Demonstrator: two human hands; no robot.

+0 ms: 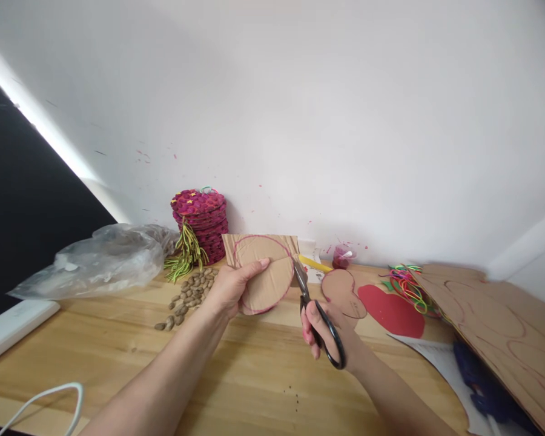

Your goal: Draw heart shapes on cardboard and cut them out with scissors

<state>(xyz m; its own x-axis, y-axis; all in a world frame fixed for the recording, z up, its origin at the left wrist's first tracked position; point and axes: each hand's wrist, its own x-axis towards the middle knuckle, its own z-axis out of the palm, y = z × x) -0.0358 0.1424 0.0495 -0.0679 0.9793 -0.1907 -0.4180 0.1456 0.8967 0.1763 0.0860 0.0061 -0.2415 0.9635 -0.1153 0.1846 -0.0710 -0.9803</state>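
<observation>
My left hand (234, 287) grips a piece of brown cardboard (263, 269) with a red circle drawn on it, held upright above the wooden table (236, 375). My right hand (331, 336) is closed through the black handles of a pair of scissors (315, 312). The scissor blades meet the cardboard's right edge along the drawn line. The lower part of the cardboard is cut to a round outline.
A stack of magenta woven discs (202, 221) stands by the white wall, with green tassels (186, 254) and scattered seeds (188, 297) in front. A crumpled plastic bag (104, 257) lies left. Cardboard cut-outs (343, 290), a red shape (393, 312), coloured bands (406, 281) and a large marked cardboard sheet (499, 330) lie right.
</observation>
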